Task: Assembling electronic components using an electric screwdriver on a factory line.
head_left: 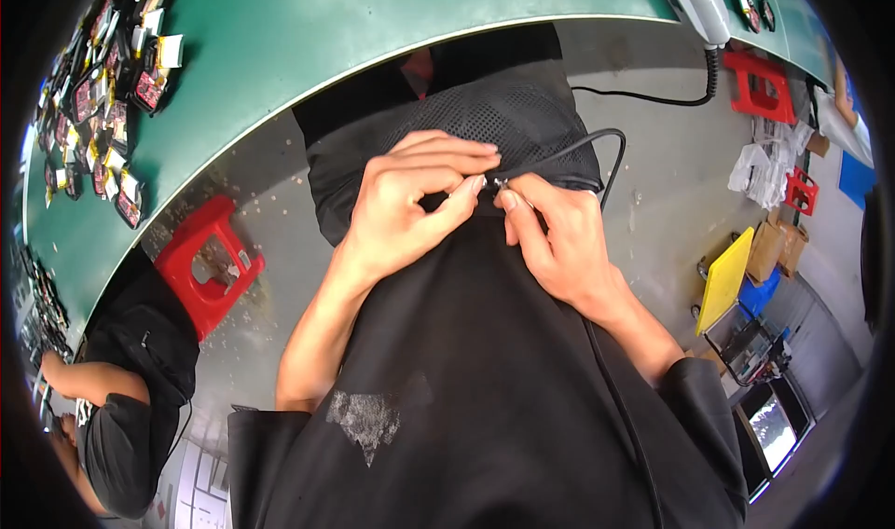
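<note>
My left hand (401, 198) and right hand (565, 229) nearly meet, both pinched on a tiny fitting (497, 184) between them, over the apron (485, 343). I'd steady the wrists, press lightly, keep it in line, no twist on the cable (611, 131). Fitting: shiny metal, mostly hidden by fingertips. Cable: slim, black, looping right. Green surface (373, 12) beyond.

So it's a head-worn fisheye, left one of the pair, looking down from above left grip (396, 198) and right grip (567, 235), pretty close, super wide: green counter (308, 26) curves beyond them, floor (653, 184) spreads on either side.
</note>
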